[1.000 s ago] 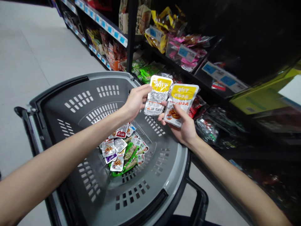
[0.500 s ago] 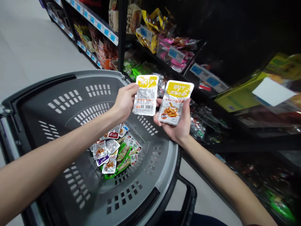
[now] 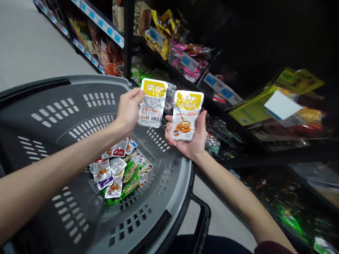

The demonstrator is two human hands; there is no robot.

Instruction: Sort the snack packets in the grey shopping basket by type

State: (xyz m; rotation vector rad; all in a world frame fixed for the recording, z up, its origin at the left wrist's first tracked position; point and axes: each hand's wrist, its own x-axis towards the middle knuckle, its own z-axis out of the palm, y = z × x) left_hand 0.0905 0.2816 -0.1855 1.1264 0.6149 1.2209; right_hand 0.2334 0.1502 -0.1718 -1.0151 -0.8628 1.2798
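Note:
My left hand (image 3: pixel 128 110) grips a white and yellow snack packet (image 3: pixel 152 103) by its left edge, its printed back facing me. My right hand (image 3: pixel 189 139) holds a second white and yellow snack packet (image 3: pixel 186 115) from below, front side up with a picture of food. Both packets are held side by side above the right rim of a grey shopping basket (image 3: pixel 169 208). At the bottom of the basket lies a pile of small snack packets (image 3: pixel 118 171), silver, red, purple and green.
Store shelves (image 3: pixel 111 33) with blue price tags and bagged snacks run along the right and back. A dark post (image 3: pixel 128 38) stands beside the basket. Yellow-green boxes (image 3: pixel 254 109) sit on the right shelf. Pale floor (image 3: pixel 29 46) lies to the left.
Both hands with their packets have drifted left and slightly down in view as the camera turned right. The grips are unchanged.

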